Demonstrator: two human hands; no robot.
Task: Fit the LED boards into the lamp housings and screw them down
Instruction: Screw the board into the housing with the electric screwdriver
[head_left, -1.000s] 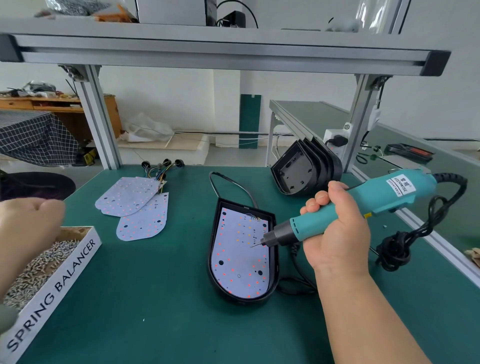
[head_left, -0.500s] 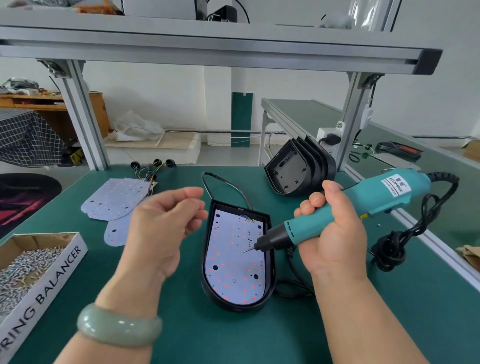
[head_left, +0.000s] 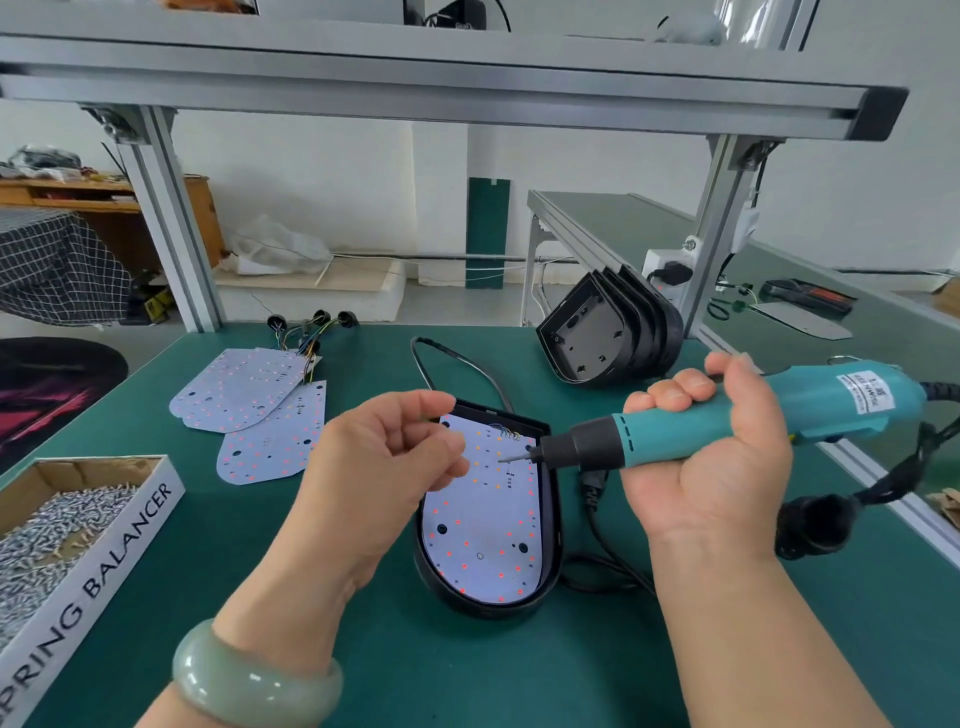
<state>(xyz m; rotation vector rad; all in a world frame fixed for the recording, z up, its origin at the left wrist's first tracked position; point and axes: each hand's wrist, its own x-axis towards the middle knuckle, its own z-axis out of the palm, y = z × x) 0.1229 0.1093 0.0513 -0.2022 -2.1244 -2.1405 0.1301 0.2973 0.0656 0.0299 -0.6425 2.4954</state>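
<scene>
A black lamp housing lies in the middle of the green bench with a white LED board seated inside it. My right hand grips a teal electric screwdriver, held nearly level, with its bit tip over the board's upper part. My left hand hovers over the housing's upper left. Its thumb and fingers pinch a small screw, mostly hidden by the fingertips, just left of the bit tip.
A cardboard box of screws marked SPRING BALANCER sits at the left. Spare LED boards with wire leads lie at the back left. Several empty housings lean at the back right. The screwdriver's black cord coils at the right.
My left hand left the screw box and came across to the housing, closing in on the bit tip. The screwdriver stayed over the board and levelled slightly.
</scene>
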